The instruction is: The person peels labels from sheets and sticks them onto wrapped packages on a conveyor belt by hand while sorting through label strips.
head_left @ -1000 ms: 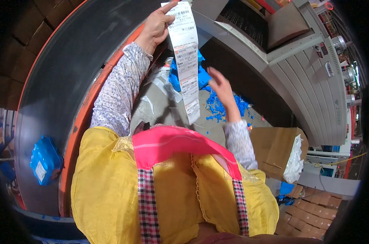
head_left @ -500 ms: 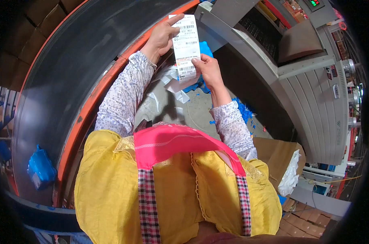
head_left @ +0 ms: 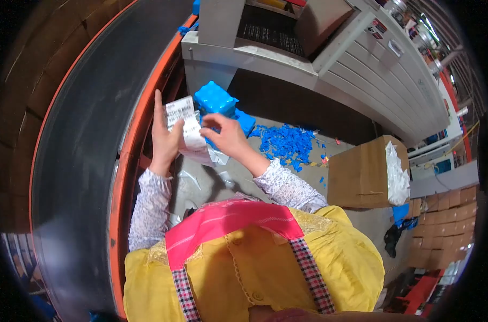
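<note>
A white printed shipping label (head_left: 180, 111) with barcodes hangs in front of me, its lower part curling. My left hand (head_left: 165, 140) holds its left edge, thumb across the face and index finger stretched upward. Beside the label's right edge is my right hand (head_left: 229, 138), fingers bent and thumb apart from the index finger; nothing shows between them. Just beyond the hands, a blue wrapped parcel (head_left: 214, 97) sits low by the machine, with more blue wrapping around it.
A dark conveyor belt (head_left: 74, 161) with an orange rail (head_left: 116, 214) runs along my left. A grey machine (head_left: 383, 64) stands ahead and right. Blue scraps (head_left: 287, 144) litter the floor near a cardboard box (head_left: 356, 174) with white plastic (head_left: 397, 174) at its side.
The label has come lower and nearer my body, and now curls. My right hand has left its lower end. The view has turned right, showing more of the blue parcel and box.
</note>
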A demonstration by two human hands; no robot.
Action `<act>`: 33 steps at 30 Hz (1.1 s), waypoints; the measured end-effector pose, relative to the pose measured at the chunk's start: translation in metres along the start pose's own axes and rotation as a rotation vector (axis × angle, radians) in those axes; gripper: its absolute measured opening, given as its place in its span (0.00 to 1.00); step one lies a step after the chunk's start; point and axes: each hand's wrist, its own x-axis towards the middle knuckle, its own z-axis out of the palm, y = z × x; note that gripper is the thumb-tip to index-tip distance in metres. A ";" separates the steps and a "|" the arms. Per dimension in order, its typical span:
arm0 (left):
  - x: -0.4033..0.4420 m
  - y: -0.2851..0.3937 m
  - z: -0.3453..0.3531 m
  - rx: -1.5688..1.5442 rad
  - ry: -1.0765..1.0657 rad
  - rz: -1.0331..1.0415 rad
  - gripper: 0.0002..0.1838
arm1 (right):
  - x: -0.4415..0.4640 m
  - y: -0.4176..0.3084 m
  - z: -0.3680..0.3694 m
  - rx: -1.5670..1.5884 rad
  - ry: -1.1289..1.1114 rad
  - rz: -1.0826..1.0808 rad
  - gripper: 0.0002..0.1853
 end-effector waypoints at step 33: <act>-0.059 -0.049 -0.102 -0.325 0.621 -0.183 0.16 | -0.013 -0.015 -0.090 0.005 0.443 0.141 0.11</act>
